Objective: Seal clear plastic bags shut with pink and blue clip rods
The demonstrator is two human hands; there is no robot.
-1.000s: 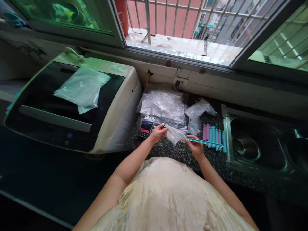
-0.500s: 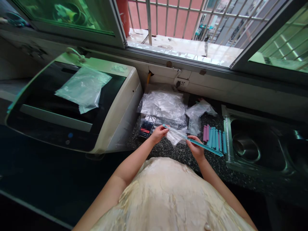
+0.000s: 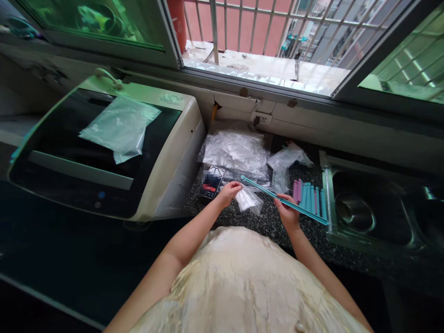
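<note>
My left hand [image 3: 229,193] pinches the edge of a small clear plastic bag [image 3: 250,200], which hangs toward the right over the counter. Just right of it, my right hand [image 3: 288,213] is closed around a long teal bag sealing clip [image 3: 261,187]. That clip's rod and channel spread apart in a narrow V, its thin end pointing up and left. Behind both hands lies a pile of clear plastic bags [image 3: 237,150]. A row of shorter teal and pink sealing clips [image 3: 307,196] rests to the right, close to my right hand.
A phone [image 3: 210,182] lies left of the bag pile on the speckled counter [image 3: 267,222]. Crumpled plastic [image 3: 286,162] sits behind the clips. At the right is a steel sink [image 3: 328,199]; at the left, a washing machine [image 3: 173,152] with flat bags [image 3: 121,125] on its lid.
The long teal clip has come away from the small bag, moving right with my right hand. My left hand keeps the bag, which now hangs free of the clip.
</note>
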